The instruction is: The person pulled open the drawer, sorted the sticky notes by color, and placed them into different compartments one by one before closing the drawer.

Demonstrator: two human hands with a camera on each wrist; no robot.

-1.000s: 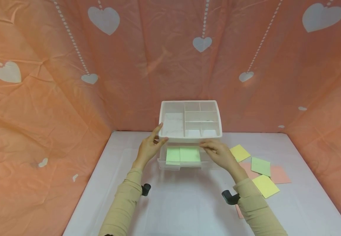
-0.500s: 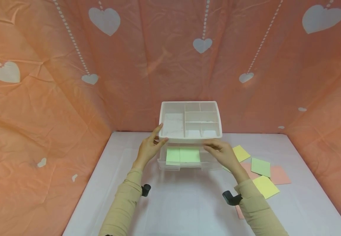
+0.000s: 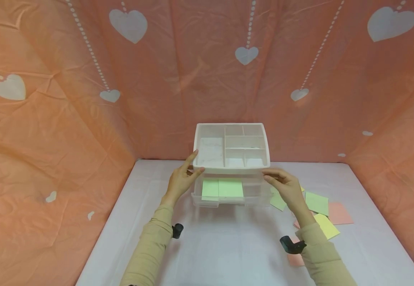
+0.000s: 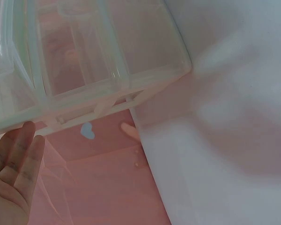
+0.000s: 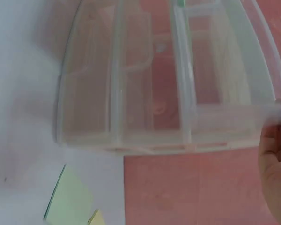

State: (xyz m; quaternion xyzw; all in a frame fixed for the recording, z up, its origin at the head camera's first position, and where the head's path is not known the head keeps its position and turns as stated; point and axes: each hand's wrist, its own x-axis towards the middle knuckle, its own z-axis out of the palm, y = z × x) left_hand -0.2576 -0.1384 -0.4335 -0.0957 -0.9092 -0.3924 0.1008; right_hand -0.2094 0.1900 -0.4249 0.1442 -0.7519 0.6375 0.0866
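Note:
A clear plastic drawer box (image 3: 253, 188) with a white compartment tray (image 3: 210, 153) on top stands at the back of the table. Two green notes (image 3: 230, 188) lie side by side inside its pulled-out upper drawer. The left hand (image 3: 179, 182) holds the tray's front left corner, thumb at the front edge and fingers along the side; its fingers (image 4: 25, 147) touch the box side in the left wrist view. At the tray's front right corner is the right hand (image 3: 285, 186), fingers bent, no object visible in them; the right wrist view shows it (image 5: 277, 173) beside the box corner.
Loose green (image 3: 316, 203), yellow (image 3: 326, 225) and pink (image 3: 340, 213) notes lie on the table to the right of the box, some beneath the right forearm. An orange cloth with white hearts (image 3: 246, 55) hangs behind and at both sides.
The right hand has moved rightward from above the drawer's right part to the tray's front right corner, uncovering the drawer's right part. The left hand has stayed at the left corner.

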